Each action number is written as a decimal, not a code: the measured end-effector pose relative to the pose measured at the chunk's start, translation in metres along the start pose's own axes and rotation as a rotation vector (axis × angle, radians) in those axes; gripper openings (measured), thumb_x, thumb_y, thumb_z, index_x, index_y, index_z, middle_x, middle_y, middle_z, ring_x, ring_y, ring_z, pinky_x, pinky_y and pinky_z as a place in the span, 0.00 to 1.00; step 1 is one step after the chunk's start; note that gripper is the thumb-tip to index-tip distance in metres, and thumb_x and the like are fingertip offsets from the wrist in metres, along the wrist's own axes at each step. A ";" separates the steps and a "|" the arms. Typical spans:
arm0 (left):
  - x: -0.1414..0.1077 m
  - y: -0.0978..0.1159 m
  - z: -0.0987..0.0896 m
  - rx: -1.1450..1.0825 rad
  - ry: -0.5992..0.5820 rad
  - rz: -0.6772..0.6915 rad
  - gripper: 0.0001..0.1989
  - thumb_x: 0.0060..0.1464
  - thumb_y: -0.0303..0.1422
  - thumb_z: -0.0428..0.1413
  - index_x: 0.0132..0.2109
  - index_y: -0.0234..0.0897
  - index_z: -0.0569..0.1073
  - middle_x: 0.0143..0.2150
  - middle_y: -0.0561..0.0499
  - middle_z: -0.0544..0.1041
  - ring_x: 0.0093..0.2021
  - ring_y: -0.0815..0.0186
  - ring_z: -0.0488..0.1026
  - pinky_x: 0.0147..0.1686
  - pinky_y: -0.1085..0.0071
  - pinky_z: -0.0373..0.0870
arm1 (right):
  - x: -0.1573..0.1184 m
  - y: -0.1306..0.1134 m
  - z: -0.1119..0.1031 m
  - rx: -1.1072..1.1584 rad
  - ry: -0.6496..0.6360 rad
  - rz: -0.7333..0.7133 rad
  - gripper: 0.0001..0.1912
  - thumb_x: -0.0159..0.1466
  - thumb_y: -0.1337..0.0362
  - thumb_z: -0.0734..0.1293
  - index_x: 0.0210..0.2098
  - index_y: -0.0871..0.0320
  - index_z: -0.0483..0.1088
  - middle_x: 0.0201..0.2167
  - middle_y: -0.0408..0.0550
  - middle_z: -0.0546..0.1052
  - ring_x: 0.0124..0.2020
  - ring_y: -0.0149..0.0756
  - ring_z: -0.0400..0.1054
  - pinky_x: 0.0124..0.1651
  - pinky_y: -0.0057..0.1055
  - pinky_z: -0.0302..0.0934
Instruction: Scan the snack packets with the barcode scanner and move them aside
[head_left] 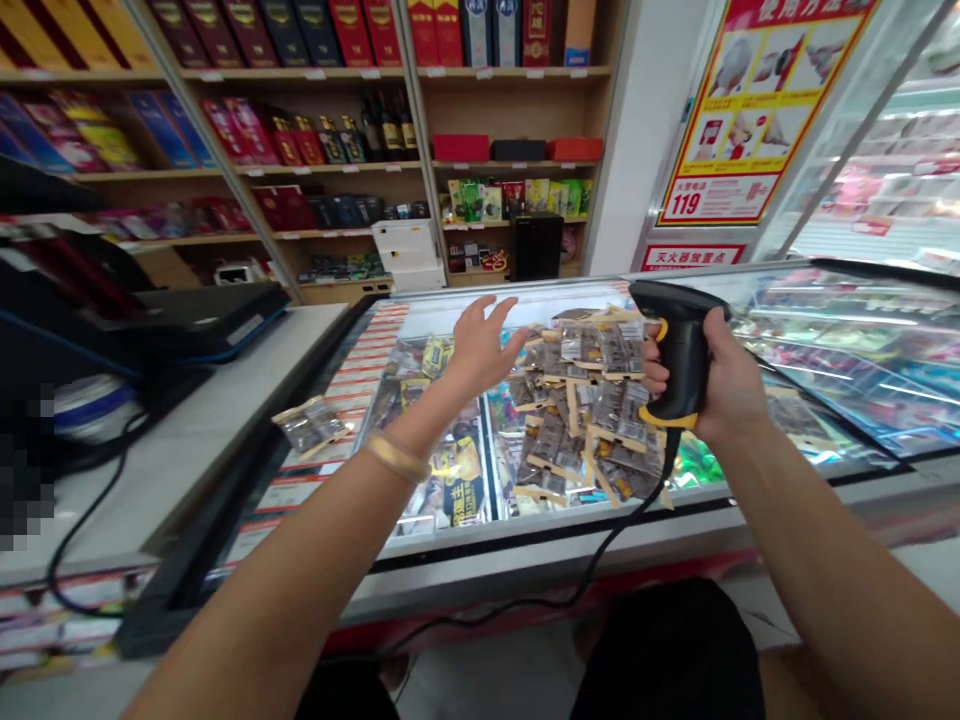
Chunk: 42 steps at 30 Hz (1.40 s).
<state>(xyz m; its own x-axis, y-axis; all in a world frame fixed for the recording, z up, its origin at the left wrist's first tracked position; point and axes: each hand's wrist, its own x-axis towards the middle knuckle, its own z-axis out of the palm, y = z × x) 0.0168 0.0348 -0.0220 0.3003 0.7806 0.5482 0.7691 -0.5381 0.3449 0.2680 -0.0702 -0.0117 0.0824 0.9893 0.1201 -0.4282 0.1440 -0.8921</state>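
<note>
A glass-topped freezer counter stretches below shop shelves, a heap of small brown packets spread across its glass. The right hand grips a black-and-yellow barcode scanner over the counter; the empty left hand, fingers spread wide, reaches beside the heap. One packet lies apart, at left.

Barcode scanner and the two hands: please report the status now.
Right hand grips barcode scanner. Left hand open, empty, beside pile of small packets. Scanner cable hangs across front edge of glass-topped case.
</note>
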 end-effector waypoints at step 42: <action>-0.105 -0.129 -0.101 -1.252 0.402 -1.068 0.18 0.35 0.18 0.67 0.35 0.33 0.74 0.26 0.51 0.79 0.24 0.65 0.76 0.30 0.65 0.79 | -0.027 0.153 0.168 -0.053 -0.493 0.623 0.37 0.45 0.35 0.76 0.36 0.60 0.70 0.22 0.41 0.72 0.16 0.25 0.62 0.17 0.23 0.58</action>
<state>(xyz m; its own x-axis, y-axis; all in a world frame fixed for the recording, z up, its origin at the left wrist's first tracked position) -0.1710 -0.0099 -0.0472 -0.3229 0.9171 -0.2338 -0.4255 0.0800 0.9014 0.0493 -0.0709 -0.0784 -0.5715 0.7847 -0.2402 -0.2198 -0.4284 -0.8765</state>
